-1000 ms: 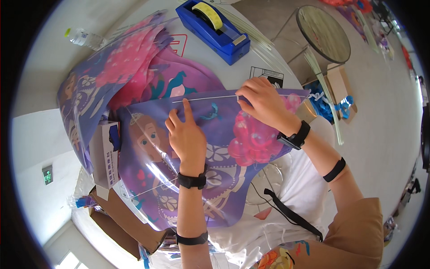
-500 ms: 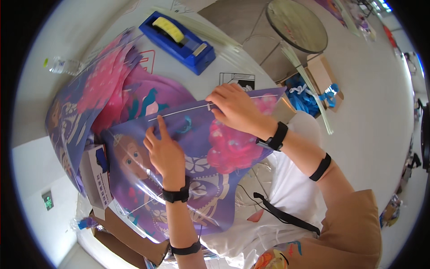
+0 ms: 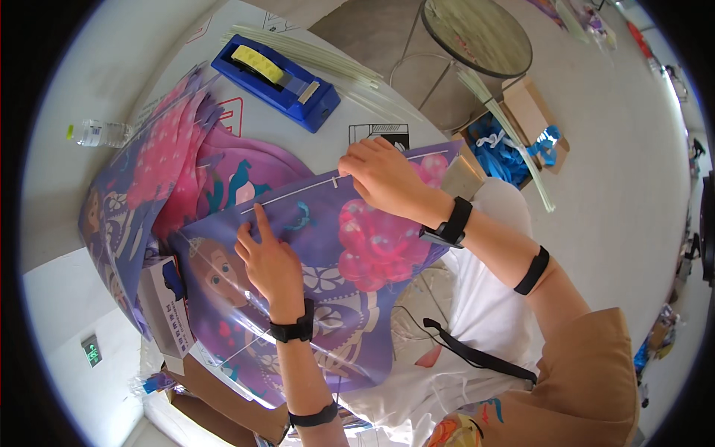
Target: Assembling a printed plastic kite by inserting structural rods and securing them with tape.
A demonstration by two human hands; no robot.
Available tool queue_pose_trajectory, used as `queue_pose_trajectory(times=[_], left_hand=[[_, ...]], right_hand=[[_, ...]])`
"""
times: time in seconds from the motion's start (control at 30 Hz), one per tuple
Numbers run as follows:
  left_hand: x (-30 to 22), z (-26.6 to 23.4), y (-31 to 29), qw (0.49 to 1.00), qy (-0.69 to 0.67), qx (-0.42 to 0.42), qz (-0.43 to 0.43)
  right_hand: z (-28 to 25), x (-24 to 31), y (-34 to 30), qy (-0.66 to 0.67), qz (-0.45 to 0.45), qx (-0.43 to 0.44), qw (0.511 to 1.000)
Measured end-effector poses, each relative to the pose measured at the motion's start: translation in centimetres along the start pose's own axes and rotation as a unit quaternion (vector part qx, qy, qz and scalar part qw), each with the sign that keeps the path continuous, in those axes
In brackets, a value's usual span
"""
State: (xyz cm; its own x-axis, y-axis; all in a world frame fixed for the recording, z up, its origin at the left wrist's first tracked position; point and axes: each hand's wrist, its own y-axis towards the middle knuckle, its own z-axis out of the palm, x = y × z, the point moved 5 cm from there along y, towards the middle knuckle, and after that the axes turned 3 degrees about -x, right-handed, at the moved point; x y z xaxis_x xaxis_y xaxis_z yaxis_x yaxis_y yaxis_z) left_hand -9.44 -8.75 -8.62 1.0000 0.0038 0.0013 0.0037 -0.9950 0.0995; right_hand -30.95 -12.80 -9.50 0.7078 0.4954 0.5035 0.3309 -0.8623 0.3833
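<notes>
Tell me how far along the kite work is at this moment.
Done: a thin white rod already lies across the purple kite sheet, with a small tape piece near its right end. In hand: the left hand presses a finger by the rod while the right hand works its right end. Left: the rod's left stretch shows no tape, and a stack of sheets waits beside the tape dispenser.

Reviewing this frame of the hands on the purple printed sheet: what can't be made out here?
Head view only:
- Right hand covers the thin white rod end and purple printed sheet edge; grip unclear.
- Left hand hides the sheet beneath its palm.
- Stack of printed sheets: count hidden by overlap.
- Blue tape dispenser: remaining tape too small to judge.
- Cardboard box contents partly hidden by its walls.
</notes>
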Motion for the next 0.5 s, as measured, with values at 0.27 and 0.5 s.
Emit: queue_pose_trajectory(times=[0.27, 0.5], left_hand=[[-0.4, 0.2, 0.2, 1.000, -0.017, 0.024, -0.012], [0.3, -0.5, 0.1, 1.000, -0.003, 0.014, -0.014]], right_hand=[[0.0, -0.4, -0.1, -0.003, 0.004, -0.002, 1.000], [0.2, 0.6, 0.5, 0.029, 0.005, 0.000, 1.000]])
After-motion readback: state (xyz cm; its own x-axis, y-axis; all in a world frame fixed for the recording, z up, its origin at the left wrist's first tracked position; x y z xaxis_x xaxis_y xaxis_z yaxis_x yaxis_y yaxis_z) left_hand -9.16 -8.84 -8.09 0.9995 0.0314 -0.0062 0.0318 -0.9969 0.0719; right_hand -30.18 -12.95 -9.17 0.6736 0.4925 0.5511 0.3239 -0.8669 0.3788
